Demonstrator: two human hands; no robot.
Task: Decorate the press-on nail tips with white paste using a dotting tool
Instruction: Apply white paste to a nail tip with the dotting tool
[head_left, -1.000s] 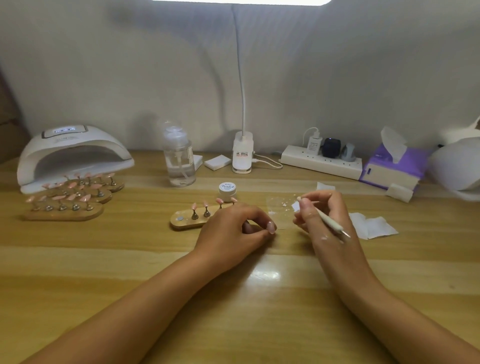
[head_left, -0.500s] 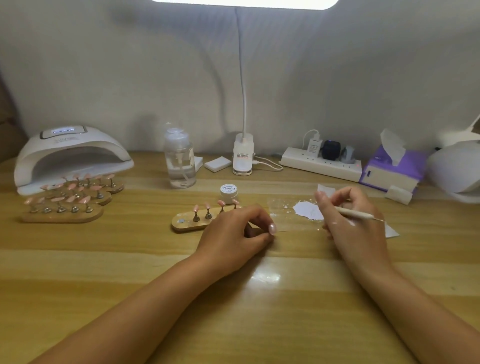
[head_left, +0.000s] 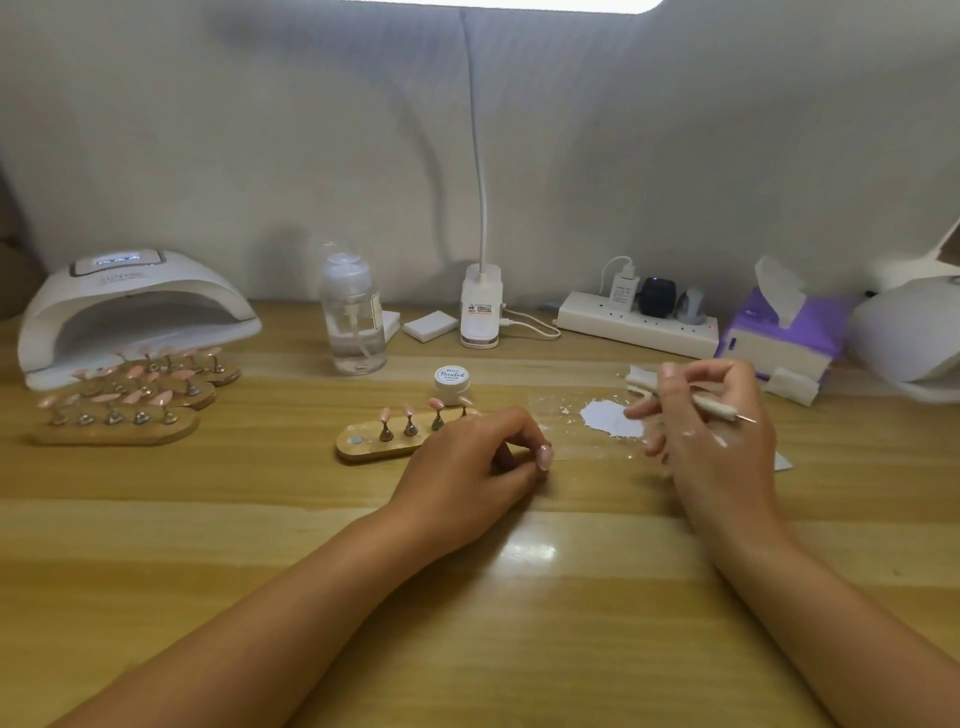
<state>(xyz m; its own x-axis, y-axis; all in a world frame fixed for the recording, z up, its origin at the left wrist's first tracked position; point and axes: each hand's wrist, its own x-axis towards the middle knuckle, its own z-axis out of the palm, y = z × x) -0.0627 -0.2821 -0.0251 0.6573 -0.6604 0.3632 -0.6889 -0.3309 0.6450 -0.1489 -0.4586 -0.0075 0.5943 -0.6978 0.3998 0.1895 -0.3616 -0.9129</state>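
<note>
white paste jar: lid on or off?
On. The labelled white lid caps the paste jar, which stands upright behind the nail stand.

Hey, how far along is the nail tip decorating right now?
Done: white paste is spread out right of the closed jar. In hand: the right hand grips the dotting tool, away from the pink tips. Left: those tips, on the near holder, show no white that I can make out.

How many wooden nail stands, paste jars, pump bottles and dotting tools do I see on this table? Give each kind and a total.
Wooden nail stands: 4
Paste jar: 1
Pump bottle: 1
Dotting tool: 1
Total: 7
</note>
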